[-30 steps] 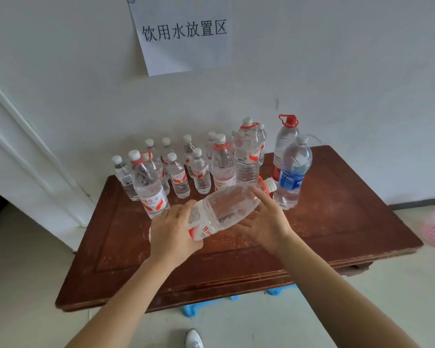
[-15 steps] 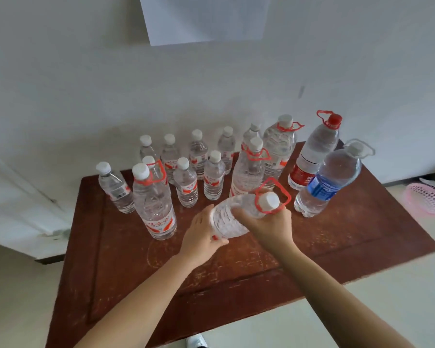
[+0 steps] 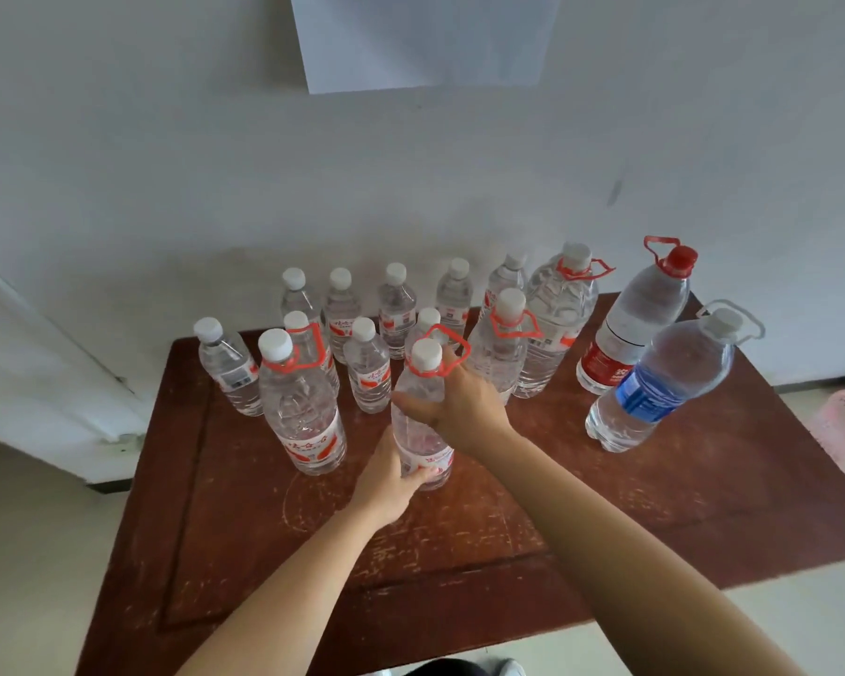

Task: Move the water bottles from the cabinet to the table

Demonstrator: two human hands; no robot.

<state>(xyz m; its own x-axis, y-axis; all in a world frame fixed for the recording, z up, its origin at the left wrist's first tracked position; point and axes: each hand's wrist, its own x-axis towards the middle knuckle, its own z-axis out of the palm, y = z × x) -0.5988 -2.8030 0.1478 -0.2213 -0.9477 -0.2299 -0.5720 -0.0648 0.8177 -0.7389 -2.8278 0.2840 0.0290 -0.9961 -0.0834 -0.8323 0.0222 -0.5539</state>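
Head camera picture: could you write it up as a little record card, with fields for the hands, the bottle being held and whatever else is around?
held item: water bottle, clear, white cap, red carry loop, upright
left hand: grips its lower part, by the label
right hand: grips its shoulder, below the cap
surface: brown wooden table
neighbours: red-loop bottle to its left; blue-label bottle and red-cap bottle to its right; small bottles behind
wall: white paper sheet
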